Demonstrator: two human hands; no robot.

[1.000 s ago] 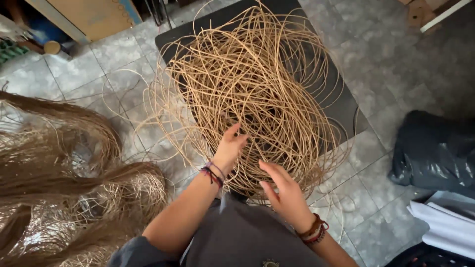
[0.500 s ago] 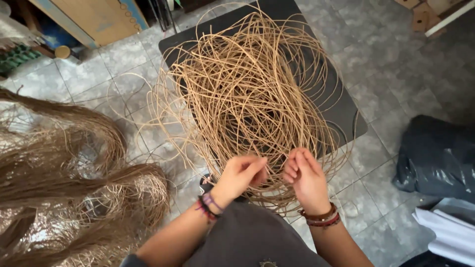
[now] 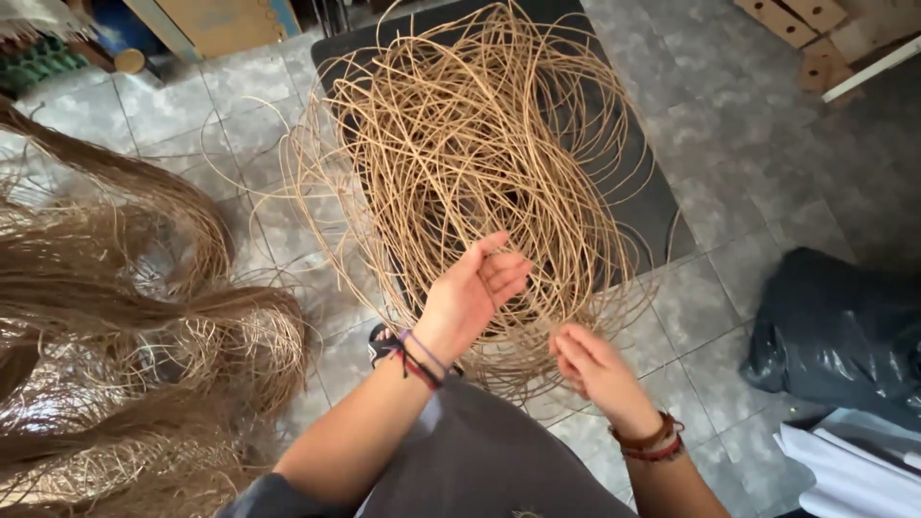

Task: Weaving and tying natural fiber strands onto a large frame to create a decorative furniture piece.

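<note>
Hands working a loose tangle of tan cane strands [image 3: 480,163] lying on a dark mat [image 3: 652,206] at twelve o'clock: left hand [image 3: 475,293] is lifting strands on half-curled fingers, right hand [image 3: 595,369] is pinching one strand, seemingly separating it.

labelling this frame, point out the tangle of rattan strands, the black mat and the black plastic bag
tangle of rattan strands [image 3: 460,144], head view, dense middle of the coil
black mat [image 3: 652,206], head view, bare right edge
black plastic bag [image 3: 835,326], head view, crumpled middle
</note>
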